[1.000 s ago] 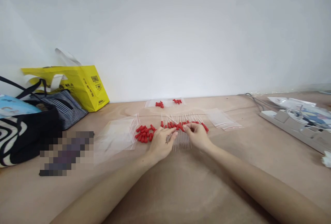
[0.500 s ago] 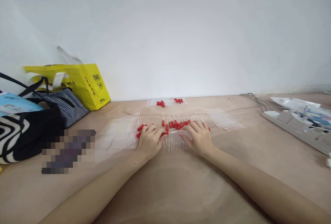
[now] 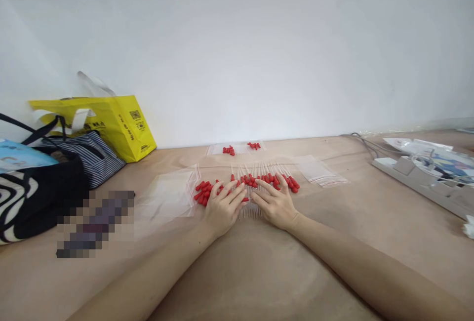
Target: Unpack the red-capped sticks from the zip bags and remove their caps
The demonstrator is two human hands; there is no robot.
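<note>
My left hand [image 3: 224,210] is closed at the fingertips around the red bulb of a dropper [image 3: 245,199], whose thin clear tube points towards my right hand. With fingers apart, my right hand [image 3: 276,206] rests over a row of droppers [image 3: 250,180] with red bulbs and clear tubes; what lies under its fingertips is partly hidden. Loose red rubber bulbs [image 3: 203,192] are heaped left of my left hand, on the edge of a clear zip bag [image 3: 166,192]. Clear tubes [image 3: 252,212] lie side by side between my hands.
Further back, red-bulbed droppers [image 3: 228,150] lie on a clear bag. Another zip bag [image 3: 320,170] is to the right. A yellow bag [image 3: 128,128], a striped pouch [image 3: 99,158] and a black bag [image 3: 48,187] stand left, near a blurred dark item [image 3: 96,224]. A power strip [image 3: 418,178] with cables sits right.
The dropper stretched between my hands has come down lower, its bulb now beneath my left fingertips. My right fingers have spread and moved left, uncovering more red bulbs at the row's right end.
</note>
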